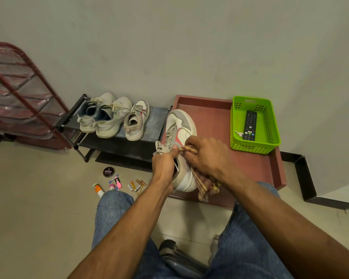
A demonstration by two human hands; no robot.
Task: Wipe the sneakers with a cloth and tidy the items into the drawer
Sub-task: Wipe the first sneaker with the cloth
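Fig.: my left hand (163, 162) grips sneaker (179, 137) tongue, toe pointing away; right hand (208, 156) grips cloth (207, 186) vs. its side.

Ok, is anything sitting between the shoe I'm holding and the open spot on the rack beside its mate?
Nothing visible. The sneaker in your left hand is beside the rack, and the shelf next to the matching sneaker looks bare.

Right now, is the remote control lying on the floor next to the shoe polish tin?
No, the remote control lies inside the green basket on the red tray.
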